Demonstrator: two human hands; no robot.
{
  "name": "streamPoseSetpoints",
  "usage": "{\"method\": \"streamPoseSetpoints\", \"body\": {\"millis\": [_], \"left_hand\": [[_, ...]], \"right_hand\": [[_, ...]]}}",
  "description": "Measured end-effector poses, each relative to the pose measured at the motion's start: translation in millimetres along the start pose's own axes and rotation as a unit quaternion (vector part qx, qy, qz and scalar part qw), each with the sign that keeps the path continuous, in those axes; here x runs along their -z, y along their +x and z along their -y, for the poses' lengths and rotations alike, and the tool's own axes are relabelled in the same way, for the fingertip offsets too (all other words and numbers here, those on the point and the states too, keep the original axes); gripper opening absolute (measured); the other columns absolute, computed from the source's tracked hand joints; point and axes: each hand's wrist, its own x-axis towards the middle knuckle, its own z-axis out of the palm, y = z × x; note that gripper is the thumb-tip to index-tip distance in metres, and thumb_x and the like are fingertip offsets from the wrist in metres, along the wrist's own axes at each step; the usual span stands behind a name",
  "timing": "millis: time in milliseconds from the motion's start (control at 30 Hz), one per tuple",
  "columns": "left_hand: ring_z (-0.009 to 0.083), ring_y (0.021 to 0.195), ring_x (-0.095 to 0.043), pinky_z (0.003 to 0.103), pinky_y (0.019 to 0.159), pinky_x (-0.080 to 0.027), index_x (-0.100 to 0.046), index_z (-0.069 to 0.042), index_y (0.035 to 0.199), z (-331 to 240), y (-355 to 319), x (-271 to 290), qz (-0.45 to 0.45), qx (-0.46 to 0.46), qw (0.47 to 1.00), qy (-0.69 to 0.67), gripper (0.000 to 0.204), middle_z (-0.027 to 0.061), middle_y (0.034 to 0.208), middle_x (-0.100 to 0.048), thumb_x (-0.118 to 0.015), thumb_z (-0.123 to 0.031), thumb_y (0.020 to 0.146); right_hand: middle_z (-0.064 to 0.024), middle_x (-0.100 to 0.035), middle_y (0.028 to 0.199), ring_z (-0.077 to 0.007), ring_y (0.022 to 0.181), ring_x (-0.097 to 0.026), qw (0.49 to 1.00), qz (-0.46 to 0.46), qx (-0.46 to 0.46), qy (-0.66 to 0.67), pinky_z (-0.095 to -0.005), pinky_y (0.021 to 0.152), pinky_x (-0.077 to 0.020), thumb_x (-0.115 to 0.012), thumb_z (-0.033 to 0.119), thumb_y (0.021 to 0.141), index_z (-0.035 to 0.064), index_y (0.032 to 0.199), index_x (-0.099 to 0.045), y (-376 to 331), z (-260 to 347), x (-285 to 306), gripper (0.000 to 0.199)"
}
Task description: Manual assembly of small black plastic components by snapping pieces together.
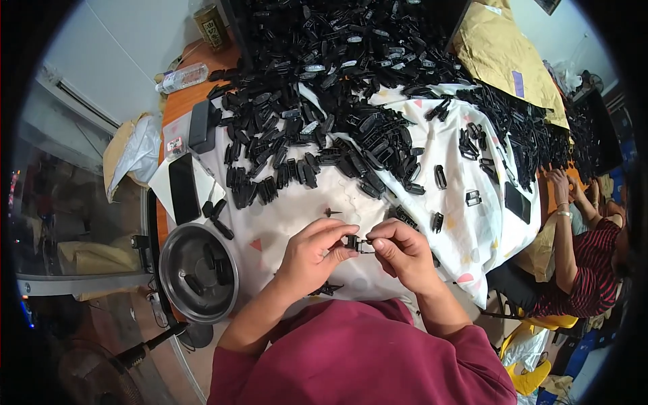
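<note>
In front of my chest, over the white patterned cloth (283,219), both hands meet at a small black plastic frame-like part (352,241). My left hand (314,253) pinches its left side between thumb and fingertips. At the other end, the thumb and forefinger of my right hand (407,255) close on the same part; whether it is one piece or two joined pieces I cannot tell. Just beyond the fingers lies a small dark pointed piece (332,212). Several more black parts (327,289) lie by my left wrist, near the table's front edge.
A large heap of black plastic parts (358,54) covers the far table. At left stand a metal bowl (202,307) holding a few parts, a phone (184,189) and a plastic bottle (182,78). A co-worker in a striped top (587,283) handles parts at right, near a paper sack (503,61).
</note>
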Motion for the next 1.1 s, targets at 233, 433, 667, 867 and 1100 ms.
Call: {"method": "streamPoseSetpoints", "body": {"millis": [233, 433, 667, 867, 1100], "left_hand": [[0.0205, 0.068, -0.056, 0.029, 0.058, -0.047, -0.062, -0.006, 0.100, -5, 1, -1, -0.023, -0.072, 0.993, 0.088, 0.039, 0.0073, 0.084, -0.058, -0.074, -0.013, 0.063], [0.0221, 0.069, -0.056, 0.029, 0.060, -0.047, -0.060, -0.003, 0.102, 0, -2, 4, -0.017, -0.165, 0.969, 0.182, 0.043, 0.0071, 0.081, -0.058, -0.073, -0.011, 0.062], [0.0169, 0.086, -0.057, 0.032, 0.077, -0.049, -0.054, 0.005, 0.108, 17, -18, -32, -0.041, 0.184, 0.914, -0.360, 0.029, 0.0087, 0.097, -0.060, -0.058, -0.006, 0.082], [0.0100, 0.080, -0.056, 0.022, 0.074, -0.046, -0.055, 0.003, 0.108, 26, -23, -41, -0.067, 0.230, 0.878, -0.415, 0.030, 0.0058, 0.095, -0.061, -0.056, -0.019, 0.087], [0.0185, 0.071, -0.058, 0.034, 0.063, -0.045, -0.056, -0.003, 0.083, 96, 44, -9, -0.257, 0.235, 0.937, -0.018, 0.010, 0.0097, 0.077, -0.061, -0.050, -0.011, 0.083]], "right_hand": [[-0.0019, -0.051, 0.074, -0.0044, 0.046, -0.039, 0.991, -0.019, -0.086, 0.105, -0.0181, 0.037, -0.0285, -0.054, 0.012, 0.087, 0.0002, 0.089, -0.055, -2, 5, 4, 0.012], [-0.0008, -0.050, 0.077, -0.0039, 0.049, -0.039, 0.987, -0.002, 0.075, -0.139, -0.0181, 0.041, -0.0304, -0.054, 0.010, 0.087, -0.0006, 0.088, -0.055, -1, -4, 5, 0.011], [-0.0048, -0.052, 0.085, -0.0066, 0.060, -0.048, 0.982, -0.111, 0.087, -0.128, -0.0181, 0.046, -0.0377, -0.057, 0.010, 0.085, -0.0009, 0.096, -0.053, 2, -25, -19, 0.015], [-0.0105, -0.058, 0.089, -0.0119, 0.071, -0.058, 0.989, -0.084, -0.107, -0.050, -0.0219, 0.050, -0.0480, -0.058, 0.010, 0.084, -0.0029, 0.105, -0.045, -18, -40, -18, 0.028], [-0.0091, -0.059, 0.085, -0.0121, 0.067, -0.057, 0.976, -0.187, -0.034, -0.109, -0.0226, 0.056, -0.0477, -0.053, 0.009, 0.087, -0.0036, 0.106, -0.048, -33, -47, 16, 0.024]]}}
